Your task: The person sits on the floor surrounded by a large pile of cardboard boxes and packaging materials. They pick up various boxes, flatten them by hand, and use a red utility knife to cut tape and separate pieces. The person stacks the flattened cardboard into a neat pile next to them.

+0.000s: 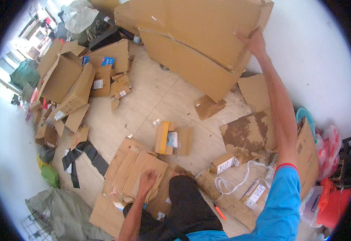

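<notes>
My right hand [255, 43], at the end of an outstretched arm, grips the right edge of a large cardboard box [190, 39]. The box stands tilted near the white wall, with a creased seam across its face. Low in the picture, my left hand [147, 180] is curled on top of a stack of flattened cardboard [130, 164] beside my knee. Its fingertips are blurred, so whether they pinch a sheet is unclear. Just beyond the stack lies a small open carton [163, 138] with yellow tape and a blue-and-white item inside.
Opened cartons [70, 81] are heaped at the left. Black strips [95, 158] and a grey woven sack [64, 211] lie below them. At right are a stained cardboard sheet [247, 134], white strapping [232, 185], an orange-handled tool [220, 212] and red plastic bags [329, 150].
</notes>
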`<state>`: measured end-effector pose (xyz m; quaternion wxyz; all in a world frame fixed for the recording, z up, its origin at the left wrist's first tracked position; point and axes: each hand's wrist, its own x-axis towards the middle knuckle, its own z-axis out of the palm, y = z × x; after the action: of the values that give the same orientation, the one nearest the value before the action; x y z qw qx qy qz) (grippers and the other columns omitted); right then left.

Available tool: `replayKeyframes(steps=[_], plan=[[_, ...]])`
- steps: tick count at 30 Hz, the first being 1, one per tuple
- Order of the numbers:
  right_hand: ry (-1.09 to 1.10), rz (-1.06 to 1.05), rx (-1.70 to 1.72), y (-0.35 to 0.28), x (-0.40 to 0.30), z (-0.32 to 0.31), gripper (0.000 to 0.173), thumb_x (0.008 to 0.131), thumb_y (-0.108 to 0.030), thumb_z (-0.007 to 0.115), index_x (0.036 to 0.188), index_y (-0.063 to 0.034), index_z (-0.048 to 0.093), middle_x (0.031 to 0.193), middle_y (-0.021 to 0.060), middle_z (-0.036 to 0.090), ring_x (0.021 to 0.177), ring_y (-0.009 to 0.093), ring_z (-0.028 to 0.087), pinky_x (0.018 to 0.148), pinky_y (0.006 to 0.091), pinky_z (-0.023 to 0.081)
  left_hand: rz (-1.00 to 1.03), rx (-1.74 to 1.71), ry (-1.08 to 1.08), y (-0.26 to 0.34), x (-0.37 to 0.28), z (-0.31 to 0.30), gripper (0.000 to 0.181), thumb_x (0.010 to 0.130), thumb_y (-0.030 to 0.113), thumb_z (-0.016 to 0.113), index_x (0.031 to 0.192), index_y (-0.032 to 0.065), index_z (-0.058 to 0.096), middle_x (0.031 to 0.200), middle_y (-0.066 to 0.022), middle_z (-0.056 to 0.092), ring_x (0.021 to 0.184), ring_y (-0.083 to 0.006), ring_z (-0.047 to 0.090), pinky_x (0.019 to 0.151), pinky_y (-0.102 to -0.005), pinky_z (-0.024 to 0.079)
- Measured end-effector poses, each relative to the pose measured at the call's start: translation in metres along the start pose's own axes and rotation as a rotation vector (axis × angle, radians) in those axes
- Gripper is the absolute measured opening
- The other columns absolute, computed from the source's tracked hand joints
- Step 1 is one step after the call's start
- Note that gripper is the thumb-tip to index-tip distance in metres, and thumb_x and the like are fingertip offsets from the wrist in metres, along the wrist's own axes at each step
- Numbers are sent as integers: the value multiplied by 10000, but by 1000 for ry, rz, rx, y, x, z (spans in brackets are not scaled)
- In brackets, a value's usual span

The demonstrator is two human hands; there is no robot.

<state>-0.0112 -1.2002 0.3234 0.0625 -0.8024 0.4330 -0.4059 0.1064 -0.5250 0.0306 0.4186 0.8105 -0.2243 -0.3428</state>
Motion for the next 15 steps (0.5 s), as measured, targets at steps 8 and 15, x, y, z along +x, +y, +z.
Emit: replayKeyframes(steps=[8, 15], plan=[[-290, 40, -244, 28, 4, 5, 779, 809, -510, 770, 1254, 77, 514, 1095, 268, 683, 1041, 418, 663, 866, 498, 529, -129, 11, 180, -112, -106, 13, 259, 880, 156, 722, 1034, -51, 708, 868, -119, 709, 791, -180, 670, 728, -296, 531], [-414, 147, -139, 11, -78, -1, 575, 936, -504, 578, 1192, 9, 619, 1155, 262, 653, 1097, 424, 628, 909, 519, 515, -10, 103, 374, -75, -161, 12, 240, 875, 65, 702, 1081, -58, 708, 883, -126, 721, 795, -165, 672, 757, -341, 550]])
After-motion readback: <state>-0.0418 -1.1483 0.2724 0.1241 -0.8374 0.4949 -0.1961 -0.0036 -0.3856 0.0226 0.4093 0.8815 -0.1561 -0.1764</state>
